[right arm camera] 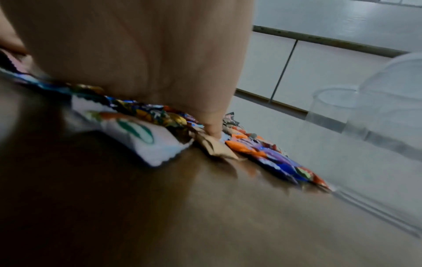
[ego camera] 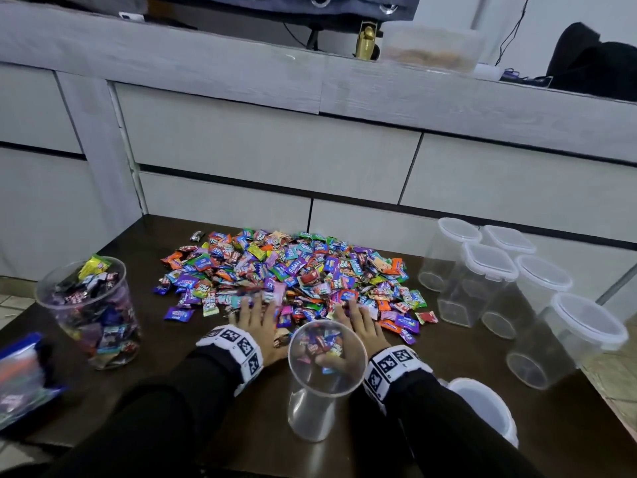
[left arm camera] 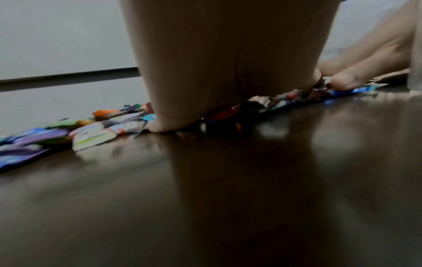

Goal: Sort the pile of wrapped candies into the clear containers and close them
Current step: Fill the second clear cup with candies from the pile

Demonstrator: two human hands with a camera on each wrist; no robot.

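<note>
A wide pile of colourful wrapped candies (ego camera: 289,270) covers the middle of the dark table (ego camera: 448,353). My left hand (ego camera: 253,315) lies flat on the pile's near edge, fingers straight and spread. My right hand (ego camera: 360,322) lies flat on the candies beside it. It is partly seen through an open clear container (ego camera: 325,363) that stands between my wrists. The left wrist view shows the left palm (left arm camera: 228,63) pressing down on wrappers (left arm camera: 91,133). In the right wrist view the right palm (right arm camera: 137,54) covers candies (right arm camera: 262,150). Neither hand grips anything.
A clear open jar full of candies (ego camera: 89,315) stands at the left, with a blue zip bag (ego camera: 20,377) nearer. Several empty lidded containers (ego camera: 482,274) stand at the right. A loose white lid (ego camera: 482,408) lies by my right arm. Pale drawers (ego camera: 269,150) back the table.
</note>
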